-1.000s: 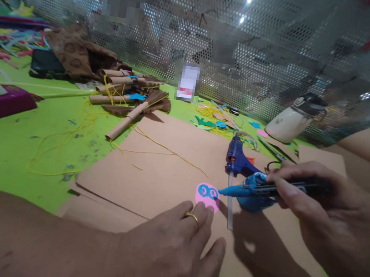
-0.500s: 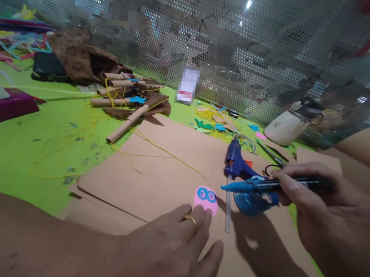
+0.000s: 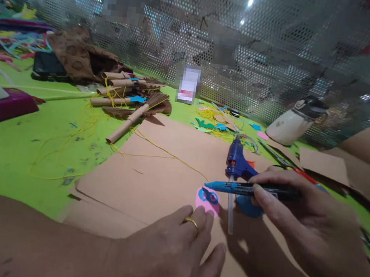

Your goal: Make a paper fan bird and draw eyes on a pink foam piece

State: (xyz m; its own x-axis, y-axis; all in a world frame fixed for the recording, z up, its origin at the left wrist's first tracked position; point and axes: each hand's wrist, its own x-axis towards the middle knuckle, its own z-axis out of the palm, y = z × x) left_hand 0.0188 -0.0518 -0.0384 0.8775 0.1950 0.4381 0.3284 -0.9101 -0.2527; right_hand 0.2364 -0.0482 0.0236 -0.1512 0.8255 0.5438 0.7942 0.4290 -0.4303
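My right hand [image 3: 301, 214] pinches a blue marker [image 3: 229, 187] held nearly level, its tip just above a pink oval paper cutout [image 3: 208, 202]. Two blue rings are drawn on the cutout, and the marker's shadow falls across them. My left hand [image 3: 187, 244], with a gold ring on one finger, lies with outstretched fingers, their tips on the cutout's near edge. Under both is a brown kraft paper sheet [image 3: 152, 175]. Just beyond the marker lies a blue glue gun [image 3: 237, 160] with a clear glue stick; its stand is partly hidden by my right hand.
Brown paper rolls [image 3: 128, 123] with yellow string lie at the back left. Paper scraps [image 3: 207, 124] and a white bottle [image 3: 290, 125] are near the mesh screen [image 3: 172, 31]. A purple power strip [image 3: 6, 106] sits at the left; scissors [image 3: 275, 153] lie to the right.
My right hand has moved left with the marker, bringing its tip from beside the glue stick to over the cutout. My left hand stays almost in place.
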